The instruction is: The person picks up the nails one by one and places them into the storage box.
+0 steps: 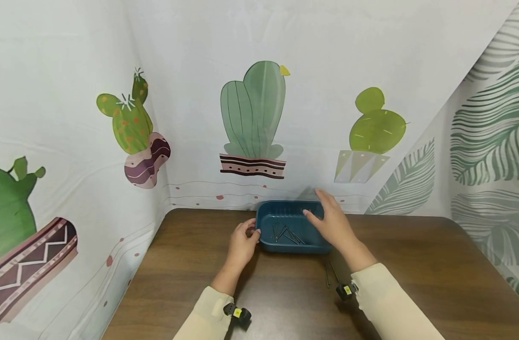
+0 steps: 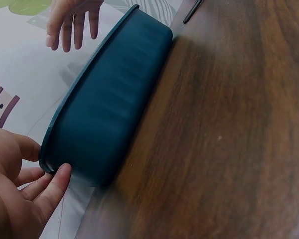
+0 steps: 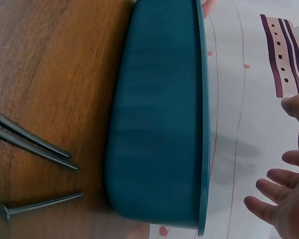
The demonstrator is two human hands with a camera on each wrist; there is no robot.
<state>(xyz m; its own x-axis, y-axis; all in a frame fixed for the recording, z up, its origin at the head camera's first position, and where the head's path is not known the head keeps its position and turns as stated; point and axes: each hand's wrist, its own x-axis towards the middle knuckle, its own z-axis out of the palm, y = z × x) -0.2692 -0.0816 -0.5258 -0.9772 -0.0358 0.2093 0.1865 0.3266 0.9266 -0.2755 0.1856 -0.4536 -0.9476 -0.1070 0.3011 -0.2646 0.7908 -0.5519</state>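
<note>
A blue plastic tray [image 1: 293, 249] sits at the back of the wooden table, with several dark nails [image 1: 287, 234] lying in a loose pile inside it. My left hand [image 1: 243, 243] grips the tray's left end, its thumb and fingers at the rim; the left wrist view shows this hand [image 2: 20, 184] at the tray's corner. Over the right end of the tray my right hand [image 1: 338, 226] hovers with fingers spread and nothing in them. Three more nails [image 3: 42, 204] lie on the table in front of the tray, in the right wrist view.
The brown table [image 1: 285, 293] extends to both sides and toward me. Directly behind the tray hangs a white cloth [image 1: 191, 94] printed with cacti, and it also covers the left side. A leaf-patterned cloth [image 1: 489, 141] is at the right.
</note>
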